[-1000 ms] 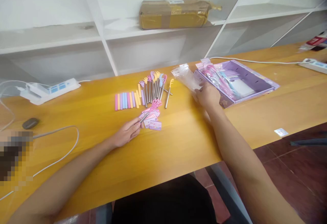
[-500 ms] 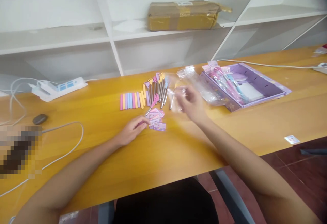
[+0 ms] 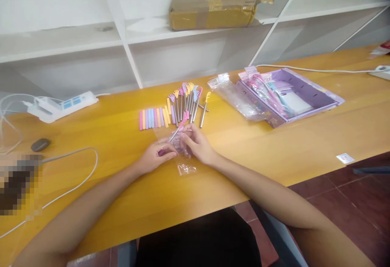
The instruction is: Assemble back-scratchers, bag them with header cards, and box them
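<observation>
Left-hand fingers: the left hand (image 3: 158, 155) had its fingers curled in and its thumb laid along them, gripping the handle end of a slim scratcher with a pink hand-shaped plastic head and a metal rod (image 3: 174, 134).
Right-hand fingers: the right hand (image 3: 198, 146), at about 3 o'clock from the left, had its fingers bent and drawn toward the thumb, pinching a clear, thin plastic bag (image 3: 187, 169).
Scratcher's place: it slanted out of the left grip toward 1 o'clock, its pink head just beside the right fingertips; whether the rod passed over the bag or inside it could not be told.
Scratcher's look: shiny grey rod, bright pink splayed head, a dark pinkish handle end showing between left thumb and fingers.
Bag's place: between the two hands on the yellow-brown wooden table (image 3: 240, 169), its loose end pointing to 6 o'clock.
Bag's look: see-through, wrinkled and glinting; what showed through it was too blurred to make out.
Around the hands: between 10 and 11 o'clock, a row of pink, yellow, purple and blue rounded sticks (image 3: 154, 119); at 12, a cluster of metal-rod scratchers with coloured heads (image 3: 185, 106); at 2, a pile of clear bags (image 3: 234, 98) beside an open purple cardboard box (image 3: 323, 92).
</observation>
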The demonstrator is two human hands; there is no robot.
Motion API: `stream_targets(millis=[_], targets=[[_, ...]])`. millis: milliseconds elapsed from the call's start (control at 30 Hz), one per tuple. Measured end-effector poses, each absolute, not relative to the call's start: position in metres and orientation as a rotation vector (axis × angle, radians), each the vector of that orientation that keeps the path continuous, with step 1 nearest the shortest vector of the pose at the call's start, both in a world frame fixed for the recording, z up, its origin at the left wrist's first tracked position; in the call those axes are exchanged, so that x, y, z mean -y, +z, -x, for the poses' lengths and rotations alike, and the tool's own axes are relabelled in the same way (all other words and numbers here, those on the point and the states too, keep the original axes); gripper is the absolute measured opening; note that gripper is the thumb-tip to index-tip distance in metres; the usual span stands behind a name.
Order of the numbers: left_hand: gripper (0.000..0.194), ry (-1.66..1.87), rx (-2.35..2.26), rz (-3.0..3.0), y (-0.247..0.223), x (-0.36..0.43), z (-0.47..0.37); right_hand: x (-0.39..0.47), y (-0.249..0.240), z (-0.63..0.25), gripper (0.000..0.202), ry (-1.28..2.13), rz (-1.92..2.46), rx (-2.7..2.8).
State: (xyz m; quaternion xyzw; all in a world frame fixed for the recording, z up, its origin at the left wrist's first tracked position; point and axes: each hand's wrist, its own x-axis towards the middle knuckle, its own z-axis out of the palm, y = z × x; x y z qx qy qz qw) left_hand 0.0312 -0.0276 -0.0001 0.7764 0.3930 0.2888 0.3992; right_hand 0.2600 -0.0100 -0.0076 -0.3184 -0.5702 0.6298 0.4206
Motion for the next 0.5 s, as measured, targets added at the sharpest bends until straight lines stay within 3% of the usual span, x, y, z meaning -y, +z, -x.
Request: stream_targets(millis=[100,300,500], targets=[[0.032,0.700,-0.964,-1.983,0.000,0.028,-0.030,0.006,-0.008,-0.258,0.057,1.693,0.780,1.392],[0.029,0.747,-0.908,-2.029,-0.003,0.030,-0.032,0.003,-0.009,-0.254,0.055,1.691,0.779,1.494],[0.021,1.172,-0.982,-1.932,-0.004,0.035,-0.029,-0.004,0.004,-0.267,0.050,1.391,0.703,1.200]])
